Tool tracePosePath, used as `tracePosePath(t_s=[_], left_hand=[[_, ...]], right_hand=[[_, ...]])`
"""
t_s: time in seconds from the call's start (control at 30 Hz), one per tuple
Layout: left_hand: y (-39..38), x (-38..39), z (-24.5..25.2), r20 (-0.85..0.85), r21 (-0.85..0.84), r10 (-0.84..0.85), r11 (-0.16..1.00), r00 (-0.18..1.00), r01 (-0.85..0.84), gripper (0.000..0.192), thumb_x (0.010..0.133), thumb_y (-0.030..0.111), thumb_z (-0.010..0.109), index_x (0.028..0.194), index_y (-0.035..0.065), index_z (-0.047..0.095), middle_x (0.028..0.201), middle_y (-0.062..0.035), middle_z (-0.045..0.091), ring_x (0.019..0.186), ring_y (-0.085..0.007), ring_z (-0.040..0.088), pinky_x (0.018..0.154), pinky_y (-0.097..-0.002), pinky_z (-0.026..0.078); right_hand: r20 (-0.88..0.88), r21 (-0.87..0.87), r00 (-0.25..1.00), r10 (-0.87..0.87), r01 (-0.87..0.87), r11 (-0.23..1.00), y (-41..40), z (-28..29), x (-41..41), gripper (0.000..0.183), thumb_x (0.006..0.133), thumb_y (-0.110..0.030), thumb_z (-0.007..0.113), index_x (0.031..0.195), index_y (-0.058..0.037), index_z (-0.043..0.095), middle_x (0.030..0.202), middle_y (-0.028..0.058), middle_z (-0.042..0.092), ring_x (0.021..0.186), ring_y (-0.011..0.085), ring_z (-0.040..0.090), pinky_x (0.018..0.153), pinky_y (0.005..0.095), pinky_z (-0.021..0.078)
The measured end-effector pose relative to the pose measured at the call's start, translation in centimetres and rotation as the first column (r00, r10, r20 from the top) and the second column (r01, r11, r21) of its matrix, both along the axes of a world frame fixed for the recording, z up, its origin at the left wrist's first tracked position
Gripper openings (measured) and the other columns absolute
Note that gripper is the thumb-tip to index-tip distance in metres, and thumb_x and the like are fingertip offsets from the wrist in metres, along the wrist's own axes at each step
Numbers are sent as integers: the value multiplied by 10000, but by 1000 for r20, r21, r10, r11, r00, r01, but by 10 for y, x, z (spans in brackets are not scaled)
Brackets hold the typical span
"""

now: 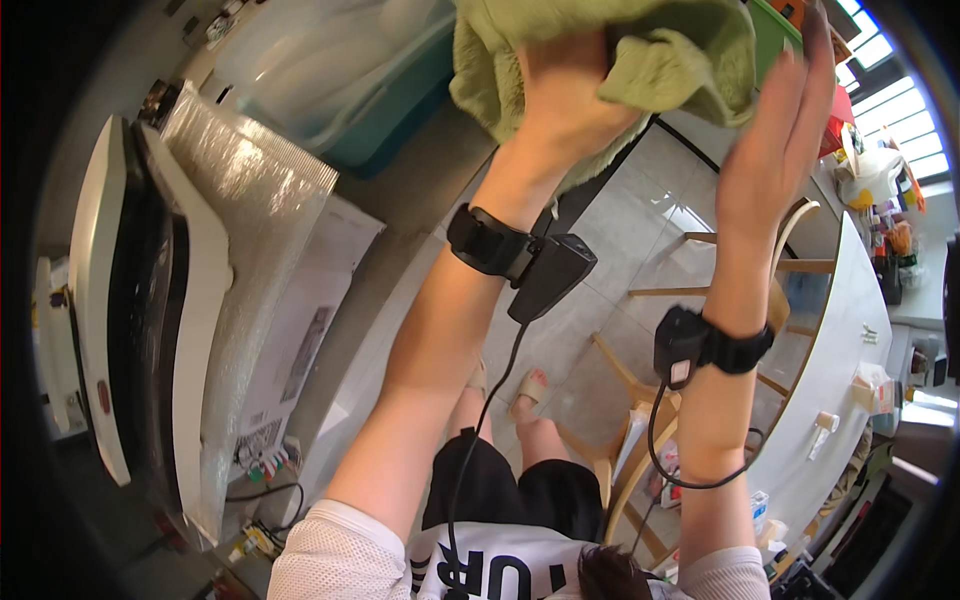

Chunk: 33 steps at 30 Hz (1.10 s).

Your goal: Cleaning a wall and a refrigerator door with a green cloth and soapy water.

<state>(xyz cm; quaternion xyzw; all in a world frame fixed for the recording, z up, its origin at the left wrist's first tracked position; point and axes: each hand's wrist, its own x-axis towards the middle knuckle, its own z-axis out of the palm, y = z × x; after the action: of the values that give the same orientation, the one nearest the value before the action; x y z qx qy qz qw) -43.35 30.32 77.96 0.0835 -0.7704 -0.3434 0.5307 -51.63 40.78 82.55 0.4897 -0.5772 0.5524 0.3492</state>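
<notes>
A light green plush towel (480, 82) hangs at the top of the view, partly cut off by the picture's edge. Its folds cover the fingers of my left hand (570, 97), which grips the cloth from beneath. My right hand (772, 150) is raised beside the towel's right edge, blurred, with its fingers stretched out. Nothing shows in that palm, and I cannot tell whether it touches the cloth. Each wrist carries a strapped black device, the left one (551, 277) and the right one (679, 345), with a cable running back toward my body.
On the left, a teal plastic tub (405, 90) stands behind a box in bubble wrap (262, 195) and a white-and-black appliance (172, 300). Wooden chairs (630, 382) stand on the tiled floor (600, 247). A white table (817, 375) on the right bears small items.
</notes>
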Motion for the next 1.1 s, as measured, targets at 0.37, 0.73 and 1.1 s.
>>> tracePosePath(t_s=[0.37, 0.73, 1.1], left_hand=[[-2, -12, -338, 321, -444, 242, 892, 916, -80, 496, 708, 428, 639, 1067, 86, 607, 1130, -122, 556, 1063, -332, 497, 945, -483, 332], [-22, -15, -424, -49, -255, 42, 965, 998, -54, 506, 700, 462, 601, 1085, 134, 587, 1120, -101, 566, 1101, -319, 475, 933, -507, 309], [-27, -26, -378, -158, -299, -152, 949, 976, 99, 321, 728, 294, 629, 991, 111, 627, 1169, -137, 541, 1107, -331, 474, 950, -438, 348]], right_hand=[[-242, -211, 940, -240, 191, 959, -42, -70, -34, 325, 887, -209, 460, 1167, -50, 507, 1054, 141, 522, 986, 294, 486, 828, 382, 408], [-307, -359, 952, -8, -108, 927, -55, -214, 8, 447, 938, -279, 398, 1195, 80, 462, 1206, 242, 488, 1105, 333, 474, 961, 361, 334], [-252, -361, 959, -131, 33, 932, -56, -232, 5, 539, 949, -381, 305, 1251, 45, 435, 1245, 245, 448, 1160, 360, 391, 1008, 394, 276]])
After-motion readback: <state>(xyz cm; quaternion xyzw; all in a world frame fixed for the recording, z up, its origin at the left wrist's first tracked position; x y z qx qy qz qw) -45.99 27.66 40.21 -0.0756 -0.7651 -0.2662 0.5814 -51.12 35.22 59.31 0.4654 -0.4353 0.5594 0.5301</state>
